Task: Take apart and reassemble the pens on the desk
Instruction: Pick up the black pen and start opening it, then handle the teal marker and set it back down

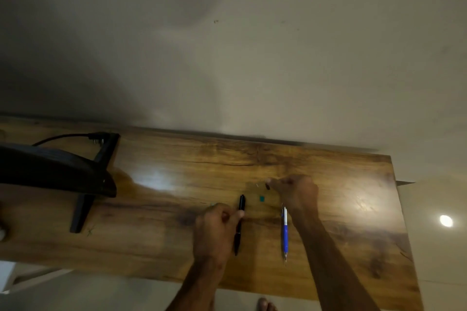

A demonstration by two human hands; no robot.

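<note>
The desk (177, 184) is a wood-grain slab running across the lower half of the view, its far edge against a pale wall (252, 45). A dark monitor (50, 169) sits at your far left on a black stand (80, 214), with a cable (63, 137) plugged in behind it.

Your right arm (336, 255) reaches in from the lower right; your left arm (197, 283) comes up from the bottom centre.

Your left hand (214, 230) is curled shut, knuckles up, resting on the desk. Its thumb tip touches the side of the black pen (240, 225) at mid-barrel. I cannot tell whether the fingers actually grip it or only lie against it. The black pen lies roughly straight toward you, clicker end far, tip near, just right of the left hand.

Your right hand (295, 192) is closed, fingertips pinched around a small dark part (267, 186) at the far left of the fist. The part is too blurred to identify.

The blue pen (285, 232) lies parallel to the black one, well to its right, untouched on the desk. Its silver upper end runs under your right wrist; its tip points toward you.

Between the two hands, a small teal piece (261, 199) lies loose on the desk, just below the dark part.
</note>
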